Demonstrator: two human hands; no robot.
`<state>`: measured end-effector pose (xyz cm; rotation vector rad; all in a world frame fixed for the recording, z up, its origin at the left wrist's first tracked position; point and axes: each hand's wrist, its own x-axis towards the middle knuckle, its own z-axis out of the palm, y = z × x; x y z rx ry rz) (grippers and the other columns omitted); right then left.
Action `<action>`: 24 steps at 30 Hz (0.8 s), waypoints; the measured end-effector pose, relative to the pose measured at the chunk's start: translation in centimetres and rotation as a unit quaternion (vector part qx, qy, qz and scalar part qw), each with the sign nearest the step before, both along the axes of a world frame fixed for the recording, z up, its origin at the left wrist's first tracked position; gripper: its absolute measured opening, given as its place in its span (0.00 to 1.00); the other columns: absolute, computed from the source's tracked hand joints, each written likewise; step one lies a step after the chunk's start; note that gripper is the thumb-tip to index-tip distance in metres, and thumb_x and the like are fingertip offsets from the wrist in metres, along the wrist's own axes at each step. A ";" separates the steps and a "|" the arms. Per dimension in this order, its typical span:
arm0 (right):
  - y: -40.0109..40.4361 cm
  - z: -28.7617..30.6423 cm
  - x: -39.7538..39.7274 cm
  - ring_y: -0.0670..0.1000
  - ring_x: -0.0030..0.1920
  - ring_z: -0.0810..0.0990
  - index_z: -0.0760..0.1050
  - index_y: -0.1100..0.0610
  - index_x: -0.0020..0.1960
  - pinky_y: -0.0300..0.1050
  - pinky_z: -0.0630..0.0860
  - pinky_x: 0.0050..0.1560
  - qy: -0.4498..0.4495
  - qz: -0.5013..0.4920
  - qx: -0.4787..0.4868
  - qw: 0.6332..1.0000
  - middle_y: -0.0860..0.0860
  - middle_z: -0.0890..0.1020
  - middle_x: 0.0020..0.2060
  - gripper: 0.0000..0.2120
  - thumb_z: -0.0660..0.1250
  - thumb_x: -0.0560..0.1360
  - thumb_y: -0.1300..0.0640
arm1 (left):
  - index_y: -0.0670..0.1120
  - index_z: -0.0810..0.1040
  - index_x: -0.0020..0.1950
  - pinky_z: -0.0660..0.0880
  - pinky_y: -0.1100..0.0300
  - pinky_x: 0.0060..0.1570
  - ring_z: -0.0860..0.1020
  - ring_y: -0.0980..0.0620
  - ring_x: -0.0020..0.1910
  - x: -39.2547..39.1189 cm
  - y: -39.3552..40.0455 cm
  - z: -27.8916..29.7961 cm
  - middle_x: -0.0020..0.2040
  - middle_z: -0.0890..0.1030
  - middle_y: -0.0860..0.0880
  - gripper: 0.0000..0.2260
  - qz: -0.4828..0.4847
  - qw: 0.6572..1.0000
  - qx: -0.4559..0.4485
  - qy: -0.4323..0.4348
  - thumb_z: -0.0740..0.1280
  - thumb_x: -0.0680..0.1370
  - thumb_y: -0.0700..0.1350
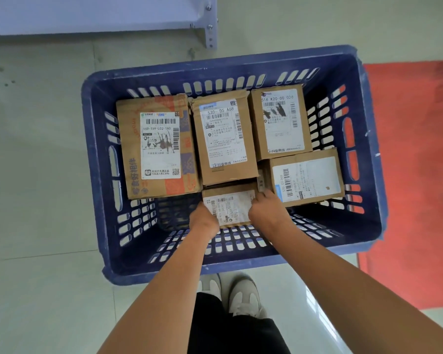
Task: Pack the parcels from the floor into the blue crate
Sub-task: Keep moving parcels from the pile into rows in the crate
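The blue crate stands on the floor below me with several cardboard parcels inside. A large parcel lies at the left, a middle parcel beside it, and two more at the right. Both my hands reach down into the crate and grip a small labelled parcel in front of the middle one. My left hand holds its left edge. My right hand holds its right edge. The small parcel sits low, near the crate's bottom.
A red mat lies on the floor to the right of the crate. A grey metal shelf with a bolted leg stands beyond the crate. My shoes are just behind the crate's near wall. Pale floor tiles lie to the left.
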<state>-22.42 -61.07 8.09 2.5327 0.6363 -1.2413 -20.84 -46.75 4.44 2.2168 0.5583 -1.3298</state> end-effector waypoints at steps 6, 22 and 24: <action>-0.9 0.4 0.0 0.57 0.63 0.70 0.70 0.58 0.66 0.50 0.56 0.70 -0.045 0.188 -0.095 0.976 0.53 0.75 0.59 0.17 0.58 0.78 0.55 | 0.44 0.60 0.70 0.71 0.55 0.50 0.75 0.41 0.61 -1.0 0.0 0.2 0.65 0.74 0.41 0.21 -0.044 0.999 -0.016 0.019 0.60 0.78 0.43; -0.7 -0.6 0.2 0.59 0.62 0.72 0.73 0.56 0.64 0.55 0.52 0.71 -0.058 0.251 -0.133 0.957 0.52 0.77 0.56 0.17 0.61 0.77 0.55 | 0.45 0.52 0.76 0.72 0.53 0.57 0.74 0.42 0.62 -1.2 1.5 -0.8 0.67 0.73 0.41 0.27 -0.039 0.998 -0.022 0.044 0.59 0.79 0.41; -0.6 -0.6 0.4 0.57 0.60 0.73 0.75 0.56 0.61 0.55 0.52 0.71 -0.058 0.250 -0.126 0.958 0.51 0.79 0.54 0.15 0.61 0.76 0.57 | 0.45 0.50 0.77 0.70 0.52 0.61 0.72 0.41 0.65 -1.1 2.2 -1.0 0.69 0.71 0.40 0.29 -0.055 0.997 -0.025 0.050 0.60 0.79 0.43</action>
